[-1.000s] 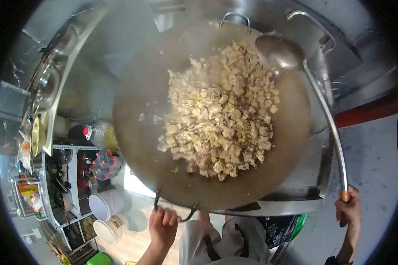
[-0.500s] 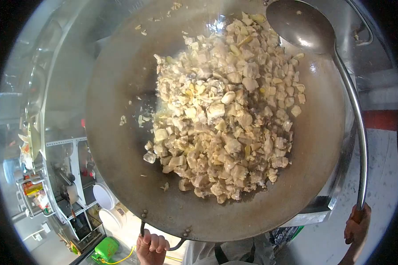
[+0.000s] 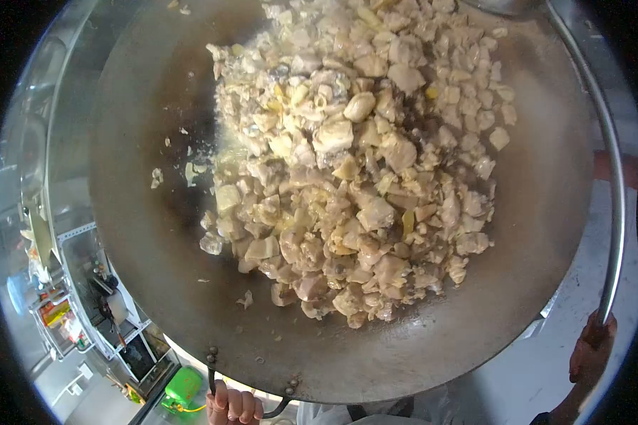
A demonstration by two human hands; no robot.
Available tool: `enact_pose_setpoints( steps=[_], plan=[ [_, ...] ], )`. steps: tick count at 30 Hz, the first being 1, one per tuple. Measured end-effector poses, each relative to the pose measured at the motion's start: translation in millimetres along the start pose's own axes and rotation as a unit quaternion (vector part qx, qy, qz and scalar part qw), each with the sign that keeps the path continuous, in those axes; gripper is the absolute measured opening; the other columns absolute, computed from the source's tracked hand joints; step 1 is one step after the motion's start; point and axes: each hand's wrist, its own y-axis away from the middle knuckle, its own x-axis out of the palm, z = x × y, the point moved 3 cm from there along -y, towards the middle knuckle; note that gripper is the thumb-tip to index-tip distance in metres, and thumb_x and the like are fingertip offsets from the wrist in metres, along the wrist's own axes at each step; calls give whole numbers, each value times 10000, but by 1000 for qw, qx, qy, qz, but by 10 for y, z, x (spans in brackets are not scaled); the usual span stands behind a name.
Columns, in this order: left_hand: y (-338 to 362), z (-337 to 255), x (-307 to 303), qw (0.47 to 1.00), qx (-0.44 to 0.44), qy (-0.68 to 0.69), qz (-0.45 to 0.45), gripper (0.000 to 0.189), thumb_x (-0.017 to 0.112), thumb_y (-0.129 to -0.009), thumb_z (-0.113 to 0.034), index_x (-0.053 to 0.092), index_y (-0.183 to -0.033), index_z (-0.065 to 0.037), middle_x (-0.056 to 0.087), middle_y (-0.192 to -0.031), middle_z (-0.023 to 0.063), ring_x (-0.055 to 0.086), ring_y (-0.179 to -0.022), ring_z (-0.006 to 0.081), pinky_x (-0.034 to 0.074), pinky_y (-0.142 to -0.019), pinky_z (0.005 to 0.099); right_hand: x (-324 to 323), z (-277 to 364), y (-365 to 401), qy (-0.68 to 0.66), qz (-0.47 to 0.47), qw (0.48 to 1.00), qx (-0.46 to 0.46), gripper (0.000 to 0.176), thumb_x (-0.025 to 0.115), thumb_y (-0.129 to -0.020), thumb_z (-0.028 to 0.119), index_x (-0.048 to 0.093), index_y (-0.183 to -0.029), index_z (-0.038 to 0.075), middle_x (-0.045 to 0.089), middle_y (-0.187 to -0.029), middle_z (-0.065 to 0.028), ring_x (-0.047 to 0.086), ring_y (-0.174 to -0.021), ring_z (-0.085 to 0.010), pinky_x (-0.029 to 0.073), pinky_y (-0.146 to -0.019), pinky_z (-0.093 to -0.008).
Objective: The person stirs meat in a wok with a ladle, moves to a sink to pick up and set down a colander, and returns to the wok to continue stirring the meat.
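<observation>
Dark steel wok (image 3: 156,234) fills the view, its near loop handle (image 3: 280,407) wrapped tight in the left hand (image 3: 232,405); the pale diced food (image 3: 354,177) heaps beyond that hand, toward the far right; the right hand (image 3: 592,350) is closed round the ladle (image 3: 614,184), whose shaft runs away along the right rim; a cluttered shelf rack (image 3: 85,312) stands low on the left.

Round dark grey-brown metal wok (image 3: 149,234). Diced food pieces (image 3: 361,177) beige-cream, yellow flecks. Long steel ladle handle (image 3: 619,212) silver. Small plastic object (image 3: 183,387) bright green.
</observation>
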Motion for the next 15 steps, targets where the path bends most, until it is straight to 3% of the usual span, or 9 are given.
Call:
enact_pose_setpoints(
  steps=[1,3,5,7,8,10,11,13,15],
  plan=[
    [1,-1,8,1000,-1,-4,-6,207,397,-901,-222,369,-724,-117,281,-532,-39,296,-487,97,304,-499,250,-20,-55,-16,0,5,1000,4,146,441,-870,230,454,-916,92,365,-587,21,356,-461,-76,302,-337,-203],
    [2,7,24,1000,3,9,-23,210,403,-899,-213,364,-717,-116,280,-522,-39,296,-477,97,305,-494,246,-75,-158,-77,-159,-39,985,58,147,436,-875,242,452,-910,100,336,-569,26,320,-404,-83,290,-296,-213],
    [-5,13,35,1000,7,13,-23,216,401,-901,-218,362,-715,-115,277,-518,-39,295,-477,96,306,-496,244,41,38,-17,-75,16,996,51,179,430,-877,274,452,-881,97,325,-547,24,276,-341,-95,266,-248,-222],
    [-5,6,47,1000,13,19,-16,223,399,-902,-224,360,-712,-114,274,-515,-39,295,-477,96,307,-498,243,-33,-137,-93,-220,9,968,123,183,412,-877,268,446,-868,88,325,-536,23,273,-304,-95,251,-217,-225],
    [-7,-3,36,1000,8,6,-12,227,400,-902,-231,359,-712,-114,276,-517,-38,295,-478,96,310,-500,246,-68,-137,-98,-224,7,967,118,183,412,-877,268,446,-868,88,325,-536,23,273,-304,-95,251,-217,-225],
    [11,-13,20,1000,-3,-1,-7,232,397,-904,-242,361,-713,-115,278,-525,-38,297,-482,99,322,-511,259,138,271,-113,-3,136,991,10,116,472,-838,162,449,-891,62,355,-548,13,328,-321,-88,278,-234,-219],
    [13,-17,34,1000,3,4,8,221,403,-899,-236,367,-716,-117,287,-525,-35,309,-495,105,330,-528,266,184,406,-113,-7,128,992,1,116,472,-838,162,449,-891,62,355,-548,13,328,-321,-88,278,-234,-219],
    [6,63,-162,999,30,22,-13,241,330,-914,-283,363,-715,-151,281,-491,-42,317,-454,109,338,-503,280,267,623,-122,106,81,991,-21,168,514,-771,13,445,-923,32,395,-570,-2,363,-340,-81,307,-265,-204],
    [24,65,-184,999,31,13,18,227,341,-905,-271,386,-724,-141,276,-509,-39,323,-480,113,354,-531,291,339,846,-117,-31,155,985,-64,341,546,-683,-85,437,-991,15,427,-595,-16,383,-366,-79,330,-303,-208]
  ],
)
